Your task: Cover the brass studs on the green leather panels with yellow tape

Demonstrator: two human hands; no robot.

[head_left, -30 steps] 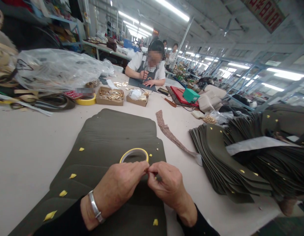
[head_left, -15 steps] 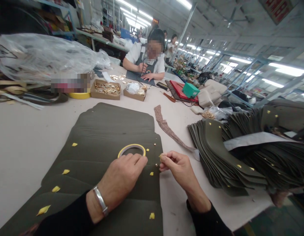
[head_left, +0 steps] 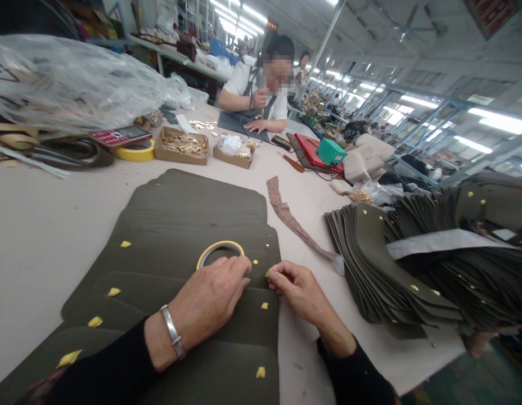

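Note:
Overlapping dark olive panels (head_left: 193, 202) lie in front of me, with small yellow tape pieces (head_left: 113, 292) stuck along both sides. My left hand (head_left: 212, 301), wearing a silver bangle (head_left: 172, 332), is closed on a roll of yellow tape (head_left: 221, 246) held above the panels. My right hand (head_left: 297, 289) pinches a small bit of yellow tape (head_left: 268, 275) at the panels' right edge, where a small gold stud showed earlier. Another gold stud (head_left: 268, 246) sits a little farther up that edge.
Stacked olive panels (head_left: 383, 270) fan out at the right. A brown strip (head_left: 290, 219) lies between. Farther back are boxes of gold metal parts (head_left: 180, 147), a yellow tape roll (head_left: 136, 151) and a green box (head_left: 331, 152). A co-worker (head_left: 261, 95) leans over the far side.
My right hand has moved slightly left, bringing the tape bit onto the panel edge over the lower stud. My left hand and the tape roll have shifted a little left.

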